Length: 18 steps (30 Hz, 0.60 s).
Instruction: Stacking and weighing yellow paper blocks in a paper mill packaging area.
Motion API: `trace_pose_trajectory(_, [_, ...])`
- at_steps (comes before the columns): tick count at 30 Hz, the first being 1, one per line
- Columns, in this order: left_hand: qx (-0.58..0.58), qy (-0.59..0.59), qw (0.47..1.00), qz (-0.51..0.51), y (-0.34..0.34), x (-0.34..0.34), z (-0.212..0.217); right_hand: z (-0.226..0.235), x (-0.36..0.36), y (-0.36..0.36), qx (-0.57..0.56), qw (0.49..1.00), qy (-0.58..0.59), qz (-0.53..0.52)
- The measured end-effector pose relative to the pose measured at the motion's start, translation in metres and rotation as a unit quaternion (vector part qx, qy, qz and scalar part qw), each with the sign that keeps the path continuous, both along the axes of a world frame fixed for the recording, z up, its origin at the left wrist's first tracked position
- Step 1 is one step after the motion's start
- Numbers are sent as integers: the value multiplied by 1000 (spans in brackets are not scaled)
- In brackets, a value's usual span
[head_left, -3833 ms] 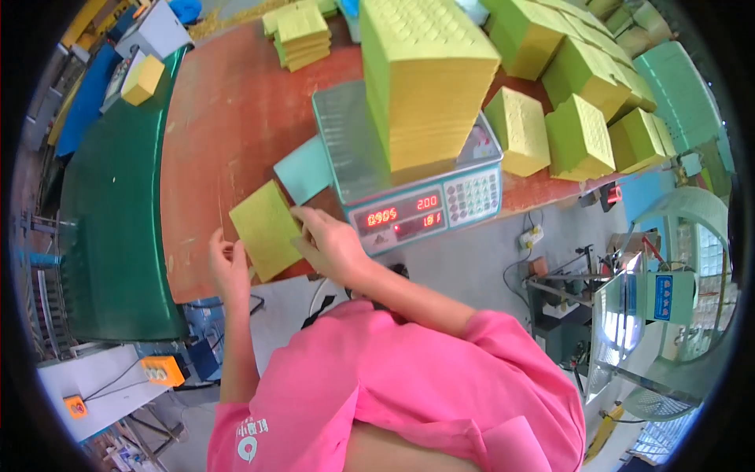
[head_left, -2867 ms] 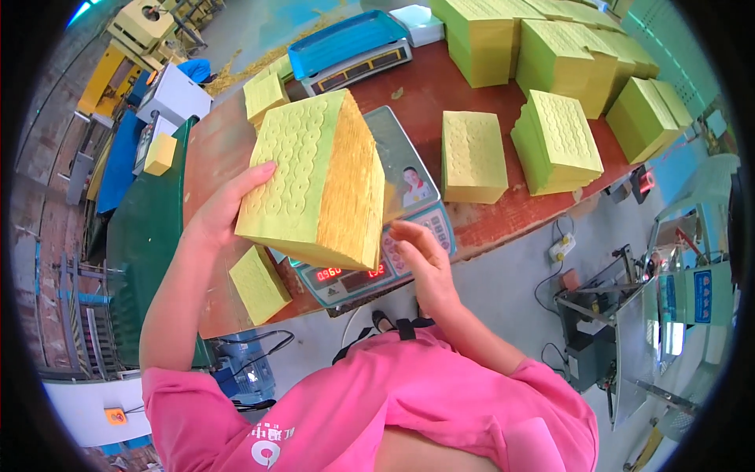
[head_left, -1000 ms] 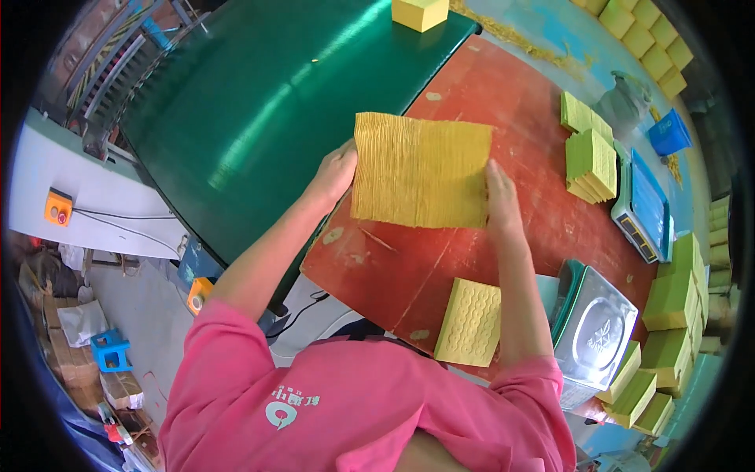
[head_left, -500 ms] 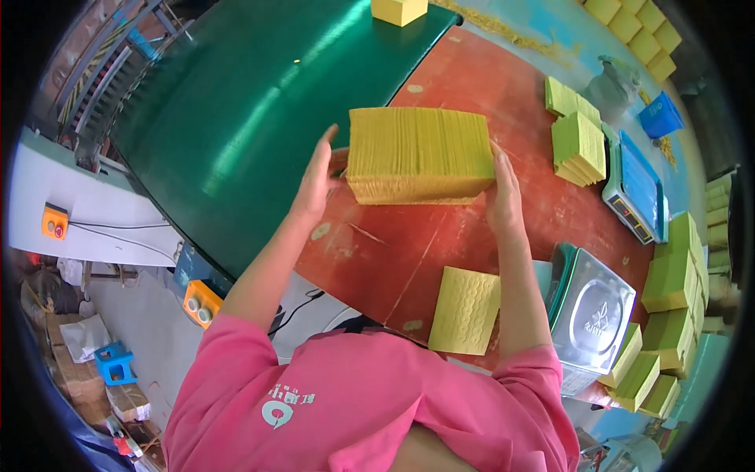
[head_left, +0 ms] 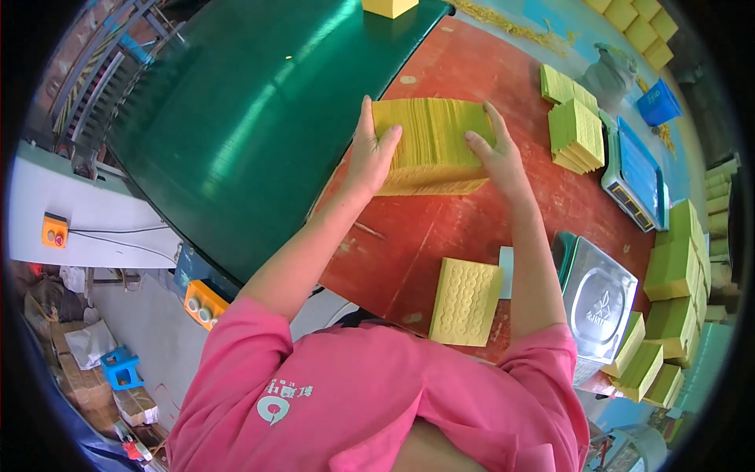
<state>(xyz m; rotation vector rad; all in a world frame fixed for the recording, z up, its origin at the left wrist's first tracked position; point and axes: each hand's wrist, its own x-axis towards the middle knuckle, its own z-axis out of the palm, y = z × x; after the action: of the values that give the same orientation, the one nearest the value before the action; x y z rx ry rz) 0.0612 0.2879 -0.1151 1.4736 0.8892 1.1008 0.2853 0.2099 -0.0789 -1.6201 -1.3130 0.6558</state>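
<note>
A thick stack of yellow paper sheets (head_left: 432, 145) rests near the middle of the red tabletop (head_left: 393, 259), its layered edges facing up. At its left end my left hand (head_left: 373, 157) grips it, thumb over the top edge. My right hand (head_left: 499, 157) clasps the other end, its thumb also on top. The fingertips behind the stack are partly hidden. Closer to me lies a smaller pad of yellow paper (head_left: 465, 303) with an embossed wavy pattern, and a pale blue card (head_left: 506, 271) beside it.
A green conveyor belt (head_left: 236, 134) adjoins the table on the left, with a yellow block (head_left: 391, 6) at its far end. To the right are a blue-topped scale (head_left: 638, 173), paper bundles (head_left: 576, 134), a silver-topped scale (head_left: 602, 295) and piled yellow stacks (head_left: 672, 271). An orange button box (head_left: 206, 303) is at lower left.
Both hands have closed in on the stack from flat against or beside its ends, thumbs now over the top. The left hand has moved right, and the stack's left end sits farther right.
</note>
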Motion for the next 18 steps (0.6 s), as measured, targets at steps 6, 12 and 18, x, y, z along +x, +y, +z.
trace_pose_trajectory(6, [-76,-80,992,-60,6,-24,1,-9,17,-11,36,957,287,32])
trace_pose_trajectory(12, [-267,-209,935,-99,10,-46,0,-46,23,-18,41,870,492,-13])
trace_pose_trajectory(18, [-214,-219,944,-123,-10,-4,1,-21,-12,-18,43,888,459,7])
